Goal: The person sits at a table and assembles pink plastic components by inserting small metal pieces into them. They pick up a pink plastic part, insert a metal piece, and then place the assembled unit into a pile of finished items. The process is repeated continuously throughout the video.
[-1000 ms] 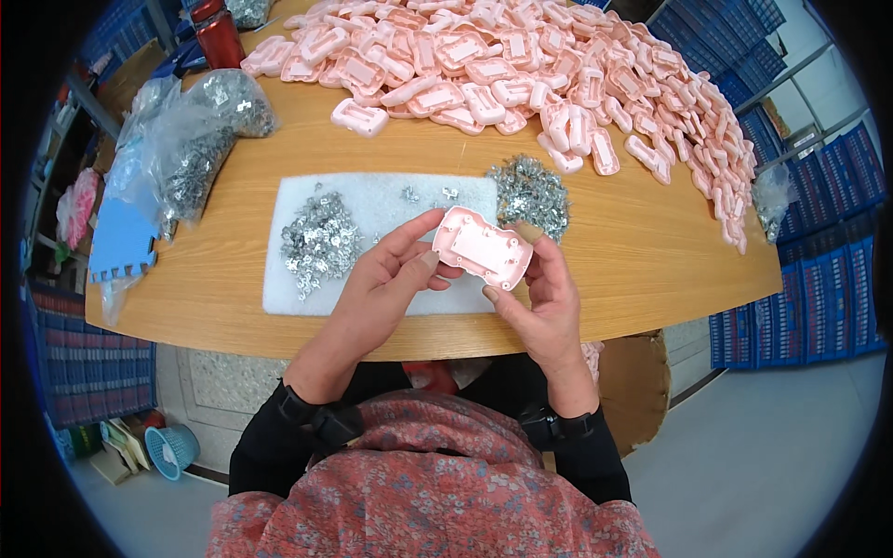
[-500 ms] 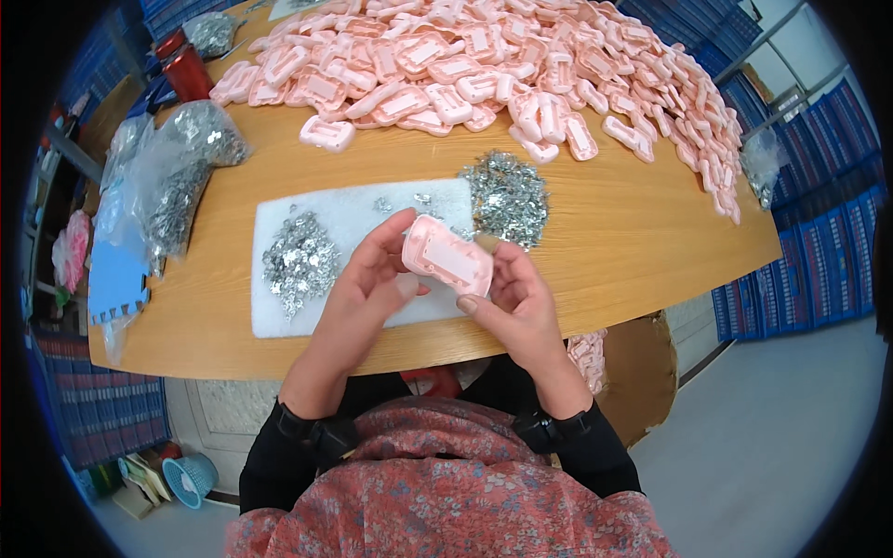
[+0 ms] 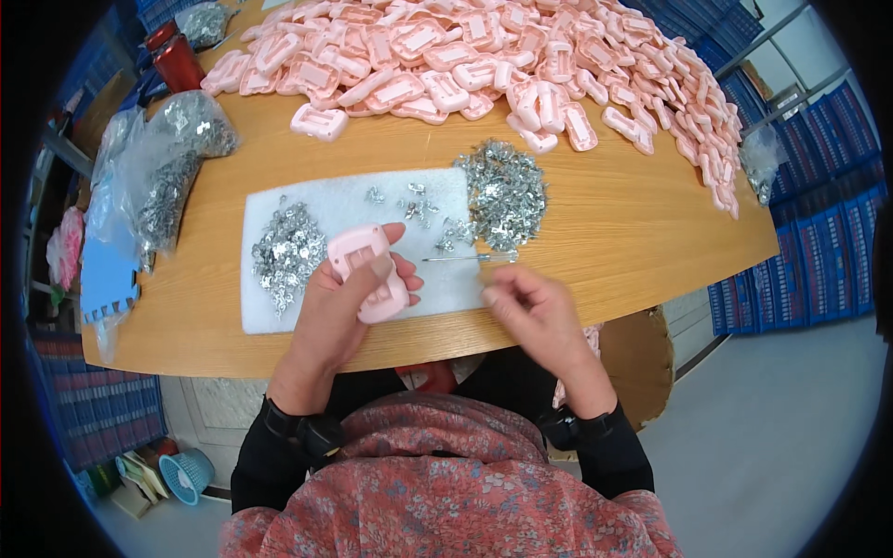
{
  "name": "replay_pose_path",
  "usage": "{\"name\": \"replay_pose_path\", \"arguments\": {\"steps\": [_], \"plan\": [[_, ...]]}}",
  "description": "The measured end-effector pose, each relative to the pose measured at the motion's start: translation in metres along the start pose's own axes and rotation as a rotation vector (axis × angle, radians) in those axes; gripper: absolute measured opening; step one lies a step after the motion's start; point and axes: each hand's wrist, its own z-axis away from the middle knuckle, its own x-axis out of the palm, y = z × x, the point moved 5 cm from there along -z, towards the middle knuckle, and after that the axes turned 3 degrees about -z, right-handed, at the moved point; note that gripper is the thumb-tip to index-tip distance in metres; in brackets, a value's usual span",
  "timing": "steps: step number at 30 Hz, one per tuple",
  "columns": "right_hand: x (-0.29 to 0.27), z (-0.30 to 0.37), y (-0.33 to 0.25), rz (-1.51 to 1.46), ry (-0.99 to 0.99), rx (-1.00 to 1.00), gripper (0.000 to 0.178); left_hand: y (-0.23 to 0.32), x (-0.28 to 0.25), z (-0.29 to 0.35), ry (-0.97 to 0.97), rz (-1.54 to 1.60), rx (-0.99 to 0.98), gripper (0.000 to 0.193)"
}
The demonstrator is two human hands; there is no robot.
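Note:
My left hand (image 3: 339, 302) is closed around a pale pink plastic shell (image 3: 358, 249). The shell's outer side, with a rectangular recess, faces up, and my thumb lies across it. To the right, my right hand (image 3: 538, 312) is empty, its fingers loosely curled and a little apart, just above the table near the white foam pad (image 3: 353, 191). Close beyond its fingertips lies a thin tool with a metal shaft and clear handle (image 3: 470, 258), like a small screwdriver. Small silvery metal clips (image 3: 290, 256) are heaped on the pad's left part, with several loose ones (image 3: 419, 203) farther right.
Another heap of silvery metal parts (image 3: 504, 191) lies at the pad's right edge. A large pile of pink shells (image 3: 446, 56) covers the far table. At left are plastic bags of metal parts (image 3: 172, 181), a blue foam mat (image 3: 110, 284) and a red canister (image 3: 177, 63).
The pink shell has moved left in my left hand and turned over, from its hollow inside to its outer side. My right hand has let go of it and moved right.

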Motion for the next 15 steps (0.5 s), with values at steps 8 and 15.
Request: {"name": "replay_pose_path", "arguments": {"steps": [8, 15], "plan": [[-0.015, -0.044, -0.021, 0.374, 0.185, -0.293, 0.014, -0.011, -0.009, -0.004, 0.063, 0.096, -0.086, 0.05], [0.003, -0.087, -0.043, 0.387, 0.115, -0.337, 0.014, -0.013, -0.011, 0.001, -0.112, -0.002, -0.027, 0.061]]}}
